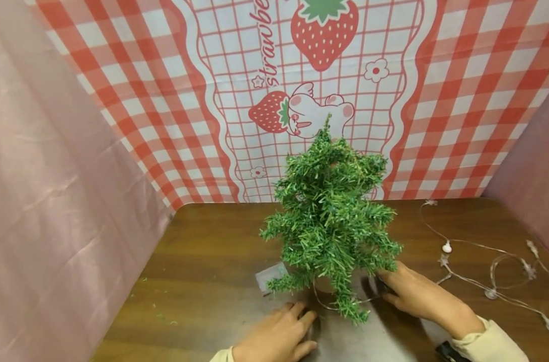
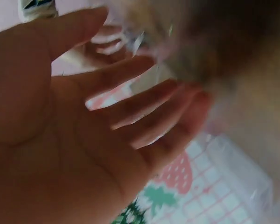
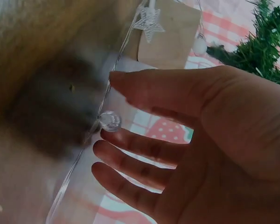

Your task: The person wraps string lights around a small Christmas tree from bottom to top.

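A small artificial Christmas tree (image 1: 328,216) stands upright on the table, its base mostly hidden by low branches. Thin clear wire of a string of lights (image 1: 367,300) passes around the front of the base. On its right side, my right hand (image 1: 414,294) pinches this wire between thumb and index finger. The right wrist view has a clear round bulb (image 3: 110,121) hanging by the fingertips and a clear star light (image 3: 150,25) farther along. My left hand (image 1: 276,332) is relaxed, fingers apart, low over the table in front of the tree, holding nothing.
More of the light string, with a round bulb (image 1: 490,293) and a star (image 1: 444,260), lies loose on the table's right. A clear flat plastic piece (image 1: 269,277) lies left of the tree. A strawberry-print cloth (image 1: 174,100) hangs behind; a pink curtain (image 1: 66,201) borders the left.
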Demonstrator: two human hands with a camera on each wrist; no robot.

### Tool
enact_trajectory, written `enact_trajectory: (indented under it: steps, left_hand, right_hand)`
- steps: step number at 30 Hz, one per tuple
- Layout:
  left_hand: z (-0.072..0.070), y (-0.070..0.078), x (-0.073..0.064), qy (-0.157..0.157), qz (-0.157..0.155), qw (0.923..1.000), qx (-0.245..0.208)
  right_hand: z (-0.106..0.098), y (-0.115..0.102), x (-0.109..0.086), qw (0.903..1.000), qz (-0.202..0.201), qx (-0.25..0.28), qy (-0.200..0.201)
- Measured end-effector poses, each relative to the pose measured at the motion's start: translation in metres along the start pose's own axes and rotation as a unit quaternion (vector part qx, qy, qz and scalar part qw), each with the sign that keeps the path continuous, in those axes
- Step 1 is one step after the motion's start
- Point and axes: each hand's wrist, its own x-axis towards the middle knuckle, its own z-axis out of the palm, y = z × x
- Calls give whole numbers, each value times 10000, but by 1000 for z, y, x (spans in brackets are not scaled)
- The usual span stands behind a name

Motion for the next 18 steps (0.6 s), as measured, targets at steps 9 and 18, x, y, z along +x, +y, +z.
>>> enact_trajectory:
  steps: [9, 18]
  left_hand:
    - [21, 14, 29, 1087, 394, 9882, 1001]
    - [36, 35, 72, 2611, 940, 9421, 1884]
  right_hand:
    - [8, -1, 4, 9984, -425, 346, -131]
    - [10, -15, -2, 9994, -62, -211, -249]
